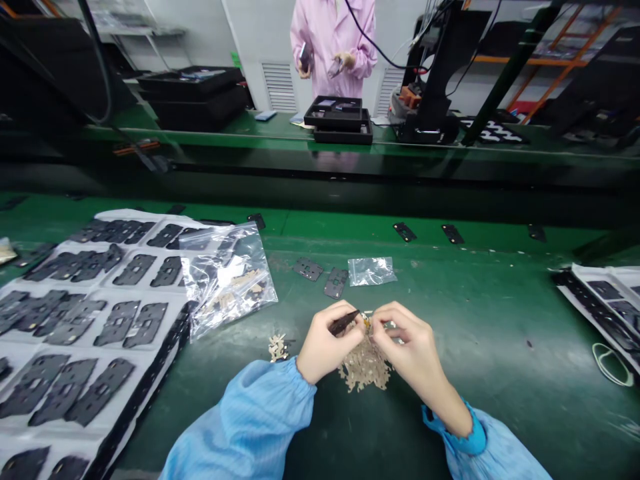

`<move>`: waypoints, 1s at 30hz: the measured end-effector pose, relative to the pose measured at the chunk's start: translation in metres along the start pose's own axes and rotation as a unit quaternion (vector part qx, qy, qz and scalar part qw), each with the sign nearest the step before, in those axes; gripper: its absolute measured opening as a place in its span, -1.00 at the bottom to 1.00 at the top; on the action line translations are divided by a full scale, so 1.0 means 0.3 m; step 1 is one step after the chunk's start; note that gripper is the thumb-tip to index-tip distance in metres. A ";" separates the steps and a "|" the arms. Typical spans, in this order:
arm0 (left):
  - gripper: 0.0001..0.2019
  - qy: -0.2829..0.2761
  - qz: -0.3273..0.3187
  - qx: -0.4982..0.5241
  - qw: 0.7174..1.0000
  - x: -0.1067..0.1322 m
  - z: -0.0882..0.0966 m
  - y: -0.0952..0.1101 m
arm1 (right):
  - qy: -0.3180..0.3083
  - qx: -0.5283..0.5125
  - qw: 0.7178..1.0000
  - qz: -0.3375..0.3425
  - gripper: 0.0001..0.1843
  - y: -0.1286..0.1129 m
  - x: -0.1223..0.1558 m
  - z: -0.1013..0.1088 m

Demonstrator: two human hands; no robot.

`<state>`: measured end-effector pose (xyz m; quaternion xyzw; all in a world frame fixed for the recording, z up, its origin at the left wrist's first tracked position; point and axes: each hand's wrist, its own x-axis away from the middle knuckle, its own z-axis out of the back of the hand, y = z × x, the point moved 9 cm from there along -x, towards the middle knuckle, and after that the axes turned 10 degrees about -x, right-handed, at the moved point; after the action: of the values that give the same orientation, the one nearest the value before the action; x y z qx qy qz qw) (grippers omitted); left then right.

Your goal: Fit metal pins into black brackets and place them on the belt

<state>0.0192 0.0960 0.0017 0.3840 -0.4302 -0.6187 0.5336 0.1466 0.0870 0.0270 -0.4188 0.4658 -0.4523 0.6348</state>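
Note:
My left hand [327,341] is closed around a flat black plate [344,323], seen nearly edge-on. My right hand [409,339] bends toward it with thumb and forefinger pinched together close to the plate's right end. A bit of yellow shows between the two hands, but what the right fingertips hold is too small to make out. Below both hands lies a heap of small beige pieces [367,368] on the green table. Left of the left hand is a smaller cluster of beige pieces [278,348] with some dark bits.
A white tray [113,279] of black plates fills the left side, with a clear bag of beige pieces [231,283] overlapping its edge. Beyond my hands lie two loose plates [307,268] and a small clear bag [371,271]. Across the bench stands a person in pink [333,47].

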 end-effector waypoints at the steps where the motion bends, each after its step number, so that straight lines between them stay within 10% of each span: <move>1: -0.91 0.011 0.002 0.000 1.000 -0.002 0.008 -0.006 | 0.021 0.000 1.000 -0.004 -0.86 0.006 -0.002 0.019; 4: -0.92 0.031 0.033 0.016 0.999 -0.008 0.024 -0.040 | 0.014 0.016 1.000 -0.022 -0.87 0.034 -0.010 0.041; 10: -0.95 0.024 0.051 0.041 0.998 -0.011 0.020 -0.059 | -0.210 0.131 0.969 -0.007 -0.52 0.060 0.016 -0.054; 18: -0.93 0.006 0.055 0.034 0.998 -0.006 0.001 -0.060 | -0.030 -0.107 0.985 -0.130 -0.81 0.106 -0.019 0.005; 30: -0.89 0.060 -0.049 -0.044 0.996 0.015 0.028 0.025 | -0.024 -0.229 0.961 -0.150 -0.84 0.120 -0.005 -0.024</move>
<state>0.0132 0.0920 0.0115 0.4168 -0.3503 -0.6387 0.5438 0.1459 0.0963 -0.0085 -0.6287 0.4739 -0.4133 0.4576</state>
